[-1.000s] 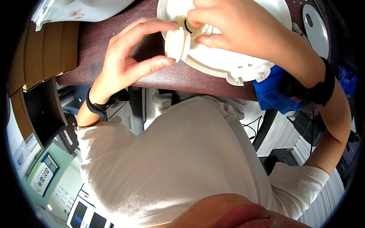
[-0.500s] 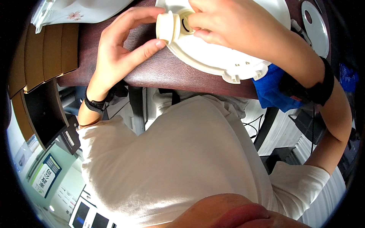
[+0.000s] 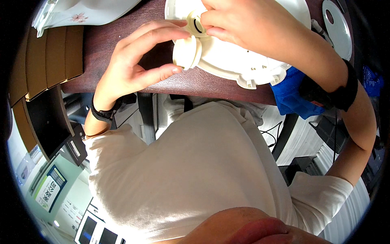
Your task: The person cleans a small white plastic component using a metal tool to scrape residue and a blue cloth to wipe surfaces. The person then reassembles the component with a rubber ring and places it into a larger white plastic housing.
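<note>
A large white round plastic part (image 3: pixel 227 61) with a tabbed rim lies on the table. By its left edge, my left hand (image 3: pixel 134 61) holds a cream round cap (image 3: pixel 185 53) between thumb and fingers at its rim. Just above the cap is a cream ring-shaped piece (image 3: pixel 194 25) with a dark curved line inside. My right hand (image 3: pixel 239 22) has its fingers curled together at the ring's right side, over the white part. Whatever those fingers hold is hidden.
A dark red-brown table (image 3: pixel 170 83) has a padded-looking front edge. A white disc with a hole (image 3: pixel 338 30) lies at far right. Blue cloth (image 3: pixel 290 93) hangs at the right edge. At left are brown cardboard dividers (image 3: pixel 55 57) and a white flower-printed item (image 3: pixel 81 14).
My left hand has brought the cap slightly toward me and to the right, tilting it away from the ring, which now shows more. My right hand has barely moved.
</note>
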The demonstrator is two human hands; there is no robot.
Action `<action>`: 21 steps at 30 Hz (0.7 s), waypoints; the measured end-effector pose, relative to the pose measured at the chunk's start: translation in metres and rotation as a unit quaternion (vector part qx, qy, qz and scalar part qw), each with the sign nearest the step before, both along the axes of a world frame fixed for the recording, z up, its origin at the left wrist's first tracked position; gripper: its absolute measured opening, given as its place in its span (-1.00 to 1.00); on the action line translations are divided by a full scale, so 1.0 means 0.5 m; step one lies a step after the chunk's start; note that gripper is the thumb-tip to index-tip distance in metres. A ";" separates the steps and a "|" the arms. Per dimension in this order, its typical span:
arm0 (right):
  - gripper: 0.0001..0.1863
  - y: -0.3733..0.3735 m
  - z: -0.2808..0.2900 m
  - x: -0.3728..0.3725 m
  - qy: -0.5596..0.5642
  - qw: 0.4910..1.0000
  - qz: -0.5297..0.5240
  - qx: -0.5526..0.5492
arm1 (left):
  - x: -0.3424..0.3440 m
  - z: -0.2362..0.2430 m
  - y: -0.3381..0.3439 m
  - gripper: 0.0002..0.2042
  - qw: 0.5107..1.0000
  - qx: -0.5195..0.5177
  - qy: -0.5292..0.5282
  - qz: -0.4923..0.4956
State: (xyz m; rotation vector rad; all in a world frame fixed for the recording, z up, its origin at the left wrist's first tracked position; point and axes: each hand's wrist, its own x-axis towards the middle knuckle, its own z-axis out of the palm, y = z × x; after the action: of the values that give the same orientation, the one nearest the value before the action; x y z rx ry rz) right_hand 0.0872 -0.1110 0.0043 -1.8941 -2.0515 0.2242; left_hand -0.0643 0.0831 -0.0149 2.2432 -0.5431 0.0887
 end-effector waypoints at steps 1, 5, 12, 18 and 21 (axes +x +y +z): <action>-0.86 0.000 0.001 0.000 0.001 1.000 0.001 -0.001 | 0.000 -0.002 -0.001 -0.57 1.000 0.010 -0.003 -0.007; -0.85 -0.003 0.000 -0.001 -0.024 1.000 0.009 -0.005 | 0.013 0.005 -0.006 -0.56 0.999 0.032 0.007 -0.041; -0.88 -0.005 0.003 0.009 -0.023 0.999 0.020 0.022 | 0.008 -0.002 0.005 -0.57 0.999 -0.039 0.018 0.005; -0.87 -0.022 0.040 -0.017 0.090 0.990 -0.103 0.033 | 0.009 0.008 -0.005 -0.55 0.977 -0.142 0.034 0.153; -0.87 -0.029 0.051 -0.005 0.068 0.989 -0.013 0.127 | 0.026 0.021 -0.021 -0.58 0.963 -0.219 0.093 0.123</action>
State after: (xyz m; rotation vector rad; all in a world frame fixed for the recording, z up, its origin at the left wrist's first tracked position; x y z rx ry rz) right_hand 0.0848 -0.1254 0.0297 -1.7012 -1.8660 0.0775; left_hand -0.0515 0.0727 -0.0042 1.8480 -0.1225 0.1103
